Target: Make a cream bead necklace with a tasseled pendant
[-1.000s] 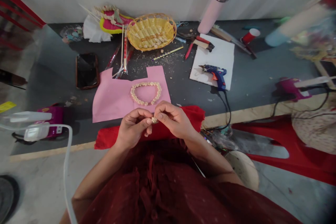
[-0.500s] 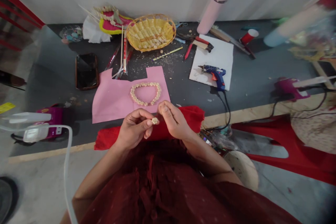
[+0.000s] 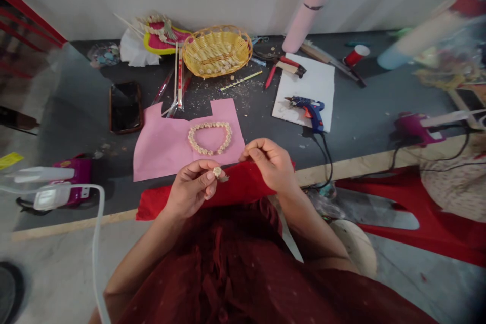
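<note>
Between the thumb and fingers of my left hand (image 3: 190, 190) is a small cream flower (image 3: 217, 171), held over the red cloth (image 3: 243, 182) at the table's front edge. My right hand (image 3: 275, 164) is a short way off to the right, thumb and fingertips pinched together. Whatever is in that pinch, if anything, is too small to make out. Just beyond both hands, a loop of similar cream flowers (image 3: 210, 125) lies on a pink sheet (image 3: 157, 154), with a small gap in the loop's near side.
A yellow wicker basket (image 3: 190, 53) with small pieces stands at the back. On a white board (image 3: 324, 78) lie a blue glue gun (image 3: 312, 111) and red-handled pliers (image 3: 271, 76). A phone (image 3: 125, 107) sits left; a pink flask (image 3: 309, 15) stands near the wall.
My right hand has moved right, away from the flower, still pinched. My left hand keeps the flower, which has shifted slightly left and turned a little.
</note>
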Available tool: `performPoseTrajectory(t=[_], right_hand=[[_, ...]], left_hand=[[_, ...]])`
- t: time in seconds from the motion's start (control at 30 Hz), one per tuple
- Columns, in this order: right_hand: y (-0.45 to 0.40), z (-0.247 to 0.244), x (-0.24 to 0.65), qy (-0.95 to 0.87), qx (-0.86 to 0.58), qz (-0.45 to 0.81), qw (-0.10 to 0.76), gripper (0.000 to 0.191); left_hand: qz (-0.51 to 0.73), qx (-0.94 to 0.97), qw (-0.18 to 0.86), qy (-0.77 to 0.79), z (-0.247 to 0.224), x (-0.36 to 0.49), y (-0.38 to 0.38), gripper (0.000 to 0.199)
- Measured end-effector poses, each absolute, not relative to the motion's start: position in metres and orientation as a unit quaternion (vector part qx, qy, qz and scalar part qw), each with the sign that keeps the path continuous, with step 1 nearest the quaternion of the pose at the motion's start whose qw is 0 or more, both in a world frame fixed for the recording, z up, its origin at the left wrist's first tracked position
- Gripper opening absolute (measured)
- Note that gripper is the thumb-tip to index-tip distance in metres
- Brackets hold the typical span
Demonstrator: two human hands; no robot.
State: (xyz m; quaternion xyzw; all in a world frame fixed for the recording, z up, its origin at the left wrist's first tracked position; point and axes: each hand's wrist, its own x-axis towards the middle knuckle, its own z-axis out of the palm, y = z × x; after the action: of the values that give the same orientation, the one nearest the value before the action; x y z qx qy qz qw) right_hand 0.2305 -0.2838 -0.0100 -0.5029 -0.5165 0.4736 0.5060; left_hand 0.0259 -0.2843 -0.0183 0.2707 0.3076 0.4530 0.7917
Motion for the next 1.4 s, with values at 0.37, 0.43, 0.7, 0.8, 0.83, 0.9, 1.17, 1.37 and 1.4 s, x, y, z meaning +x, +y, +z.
performPoseTrajectory(t=[0.37,0.43,0.7,0.8,0.83,0.9,1.17,1.37,1.4], right_hand=[[-0.256,-0.007,0.268,-0.620,-0.584,0.321,0.415,0.051],[-0.244,-0.003,0.274,-0.629,-0.593,0.297,0.405,0.049],[-0.167,-0.011,0.290,-0.675,-0.584,0.265,0.364,0.010],[-0.139,-0.019,0.289,-0.679,-0.547,0.310,0.379,0.039],[-0.132,-0.020,0.288,-0.673,-0.544,0.321,0.384,0.035],[-0.124,-0.020,0.286,-0.669,-0.557,0.311,0.383,0.023],[-0.154,0.004,0.271,-0.716,-0.561,0.233,0.344,0.011],[-0.224,0.010,0.240,-0.750,-0.404,0.399,0.341,0.021],[-0.234,0.009,0.234,-0.733,-0.401,0.431,0.341,0.020]], left_hand=[[0.452,0.272,0.789,0.316,-0.015,0.022,-0.283,0.015],[0.453,0.270,0.790,0.313,-0.015,0.019,-0.282,0.014],[0.448,0.267,0.795,0.310,-0.012,0.018,-0.283,0.013],[0.450,0.263,0.796,0.307,-0.011,0.017,-0.284,0.013],[0.450,0.263,0.796,0.308,-0.011,0.017,-0.284,0.013],[0.453,0.261,0.793,0.313,-0.010,0.015,-0.284,0.014],[0.457,0.226,0.796,0.326,-0.015,0.018,-0.276,0.019],[0.450,0.218,0.809,0.311,-0.016,0.022,-0.273,0.020],[0.450,0.220,0.809,0.308,-0.017,0.023,-0.273,0.020]])
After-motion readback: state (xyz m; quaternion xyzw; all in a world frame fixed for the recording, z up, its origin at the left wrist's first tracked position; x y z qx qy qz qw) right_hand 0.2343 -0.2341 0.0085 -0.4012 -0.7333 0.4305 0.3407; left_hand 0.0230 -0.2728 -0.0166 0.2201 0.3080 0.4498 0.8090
